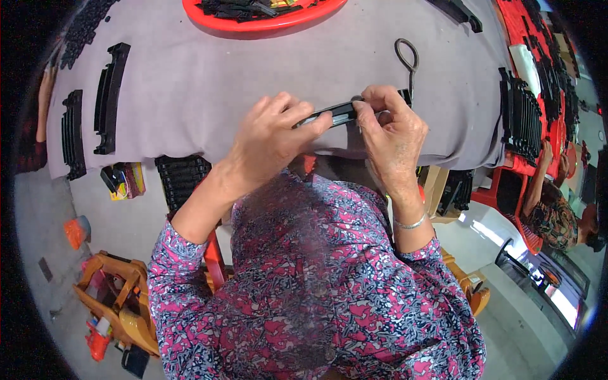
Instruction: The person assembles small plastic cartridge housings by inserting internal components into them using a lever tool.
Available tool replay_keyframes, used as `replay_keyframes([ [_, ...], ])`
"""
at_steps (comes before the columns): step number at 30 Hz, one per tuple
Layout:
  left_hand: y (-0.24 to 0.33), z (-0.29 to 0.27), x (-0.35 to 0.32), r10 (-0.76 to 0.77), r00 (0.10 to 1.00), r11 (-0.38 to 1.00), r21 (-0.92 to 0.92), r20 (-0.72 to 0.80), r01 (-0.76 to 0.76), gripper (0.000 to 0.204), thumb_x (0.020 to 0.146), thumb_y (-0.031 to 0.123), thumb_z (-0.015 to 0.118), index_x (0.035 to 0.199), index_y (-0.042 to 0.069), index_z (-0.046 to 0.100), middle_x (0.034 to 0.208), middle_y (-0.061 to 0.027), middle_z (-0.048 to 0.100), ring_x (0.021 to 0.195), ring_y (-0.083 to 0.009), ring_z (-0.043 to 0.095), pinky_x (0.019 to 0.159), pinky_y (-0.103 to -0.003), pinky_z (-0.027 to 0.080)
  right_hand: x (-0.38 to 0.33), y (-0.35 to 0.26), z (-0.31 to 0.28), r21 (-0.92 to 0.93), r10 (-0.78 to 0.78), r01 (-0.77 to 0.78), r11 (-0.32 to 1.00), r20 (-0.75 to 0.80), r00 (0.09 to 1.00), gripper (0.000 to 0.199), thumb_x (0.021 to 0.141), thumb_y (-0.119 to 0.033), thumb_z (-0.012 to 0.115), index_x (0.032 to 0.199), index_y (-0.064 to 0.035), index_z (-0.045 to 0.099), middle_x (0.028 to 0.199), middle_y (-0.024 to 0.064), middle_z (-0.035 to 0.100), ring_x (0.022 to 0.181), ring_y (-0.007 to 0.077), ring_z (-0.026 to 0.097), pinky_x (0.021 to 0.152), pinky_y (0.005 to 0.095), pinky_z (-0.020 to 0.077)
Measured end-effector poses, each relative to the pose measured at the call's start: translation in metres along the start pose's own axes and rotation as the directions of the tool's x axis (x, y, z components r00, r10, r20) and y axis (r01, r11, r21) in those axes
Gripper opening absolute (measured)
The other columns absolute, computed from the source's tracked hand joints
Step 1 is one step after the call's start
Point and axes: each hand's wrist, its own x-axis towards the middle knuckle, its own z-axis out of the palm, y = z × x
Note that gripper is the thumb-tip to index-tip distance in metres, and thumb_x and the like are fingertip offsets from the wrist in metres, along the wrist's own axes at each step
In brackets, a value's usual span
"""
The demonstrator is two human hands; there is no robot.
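Note:
Over the near edge of the cloth-covered table (209,82), both hands meet on a long narrow black plastic part (342,114) with a pale, shiny strip along it. My left hand (266,133) grips its left end, fingers wrapped round it. At the right end, the thumb and fingers of my right hand (398,139) are pinched on the part; the fingertips hide whatever small piece may be between them. A dark metal rod with a loop end (415,60) lies just beyond my right hand. Another bit of black (405,95) shows behind the right fingers.
A red basin (272,25) of black pieces stands at the far middle. Black slotted parts lie at the left (111,98) and are stacked at the right (522,114). A wooden chair (120,291) is low left. A seated person (551,209) works at the right; another person's arm (44,104) is far left.

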Motion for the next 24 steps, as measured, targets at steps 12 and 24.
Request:
replay_keyframes([
  [12, 0.004, -0.001, 0.002, -0.030, 1.000, 0.999, -0.024, 0.003, 0.030, 0.042, 0.068, 0.007, 0.072, 0.108, 0.019, 0.067, 0.093, 0.0002, 0.059, 0.086, -0.0216, 0.059, 0.071, -0.036, 0.048, -0.003, 0.010, 0.003, 0.008, -0.088, 0.089, 0.996, -0.081, 0.993, 0.011, 0.080, -0.004, 0.071, 0.090, -0.0031, 0.067, 0.077, 0.0108, 0.066, 0.062, 0.0244, 0.064, 0.059, 0.0346, 0.0502],
  [24, 0.000, 0.011, -0.008, -0.057, 0.994, 0.993, -0.105, -0.094, 0.047, 0.044, 0.067, 0.012, 0.074, 0.110, 0.017, 0.067, 0.102, 0.0012, 0.061, 0.094, -0.0219, 0.059, 0.076, -0.036, 0.048, -0.005, 0.013, 0.003, -0.171, -0.563, 0.578, 0.798, 0.128, 0.816, 0.016, 0.072, -0.009, 0.076, 0.087, -0.0108, 0.071, 0.089, 0.0008, 0.064, 0.079, 0.0240, 0.053, 0.069, 0.0358, 0.0456],
])
